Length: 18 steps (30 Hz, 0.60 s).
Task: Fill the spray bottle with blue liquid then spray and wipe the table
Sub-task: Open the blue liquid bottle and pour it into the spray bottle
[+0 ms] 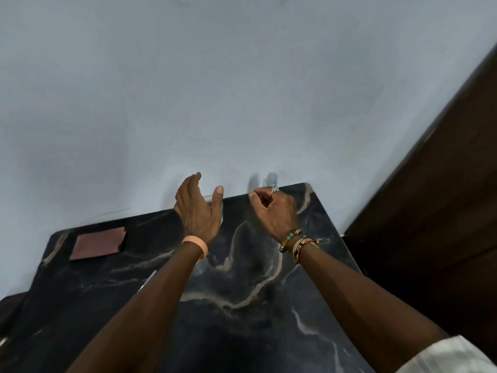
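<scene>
Blurred table [242, 305] beneath raised hands; bottle unseen.

- A plain pale grey-blue wall [215, 90] fills the upper part of the view, evenly lit, with faint soft shadows low down near the table's far edge.
- A dark wooden panel [435, 197], a door or the side of a cabinet, cannot tell which, runs slantwise down the right side, meeting the wall.
- A black marble-patterned table [242, 292] with pale veins and rounded corners stands against the wall.
- A flat reddish-brown rectangle [98, 242] lies near the table's far left corner.
</scene>
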Tool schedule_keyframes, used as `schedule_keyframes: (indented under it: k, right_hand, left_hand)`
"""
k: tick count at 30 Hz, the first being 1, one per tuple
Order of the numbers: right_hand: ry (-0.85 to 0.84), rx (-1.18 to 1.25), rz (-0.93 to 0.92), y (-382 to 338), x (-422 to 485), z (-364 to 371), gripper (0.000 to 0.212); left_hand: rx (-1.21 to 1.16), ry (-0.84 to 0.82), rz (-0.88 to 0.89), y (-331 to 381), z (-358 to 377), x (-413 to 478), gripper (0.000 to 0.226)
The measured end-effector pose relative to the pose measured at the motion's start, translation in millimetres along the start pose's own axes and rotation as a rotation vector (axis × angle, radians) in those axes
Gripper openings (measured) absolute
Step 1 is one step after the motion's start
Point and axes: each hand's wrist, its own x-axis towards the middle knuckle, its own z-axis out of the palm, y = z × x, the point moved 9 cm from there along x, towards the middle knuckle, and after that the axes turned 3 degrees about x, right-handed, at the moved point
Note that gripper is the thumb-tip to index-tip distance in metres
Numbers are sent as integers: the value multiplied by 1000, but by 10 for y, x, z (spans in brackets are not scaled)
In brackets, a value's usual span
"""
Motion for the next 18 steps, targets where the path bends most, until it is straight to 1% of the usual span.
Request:
schedule_keyframes:
  k: [3,7,10,12,18]
  right_hand:
    - [52,-11,58,231,159,-231,22]
    - [94,-67,130,547,312,-406,28]
    - [113,-57,182,785,366,-433,31]
    - [107,-71,219,933,365,-403,37]
    - [-15,-92,343,1350,299,-109,59]
  left_hand:
    - [29,-109,61,315,370,96,55]
    - [16,-238,92,540,806,116,55]
    - [13,-318,62,545,1064,90,57]
    - [15,-360,30,491,1192,59,59]
    - [33,-495,-156,111,1527,-40,65]
